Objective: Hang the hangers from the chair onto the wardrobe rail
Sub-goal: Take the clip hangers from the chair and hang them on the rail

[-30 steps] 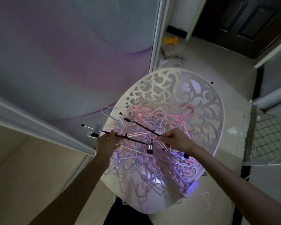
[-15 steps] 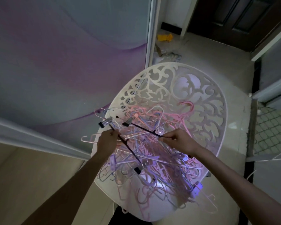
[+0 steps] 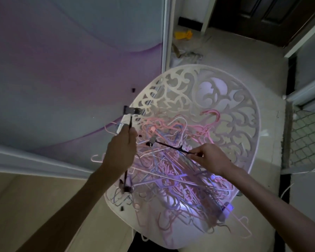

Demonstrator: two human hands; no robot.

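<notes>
A white chair (image 3: 244,110) with a cut-out scroll back holds a tangled pile of pink, white and blue hangers (image 3: 173,170). My left hand (image 3: 121,150) grips a black clip hanger (image 3: 129,120) by its bar, held nearly upright, with one metal clip above the hand and the other below by the seat's left edge. My right hand (image 3: 211,158) pinches a second black clip hanger (image 3: 168,146), which lies slanted over the pile with its clip end pointing left. The wardrobe rail is out of view.
The wardrobe's sliding door (image 3: 71,60) with a purple wave fills the left, its frame edge (image 3: 165,33) just behind the chair. A yellow object (image 3: 183,35) and some clutter lie on the floor beyond. A dark door (image 3: 262,17) stands at the top right.
My left hand has turned its black hanger from slanted to nearly upright and lifted it clear of the other one. My right hand still holds its hanger over the pile.
</notes>
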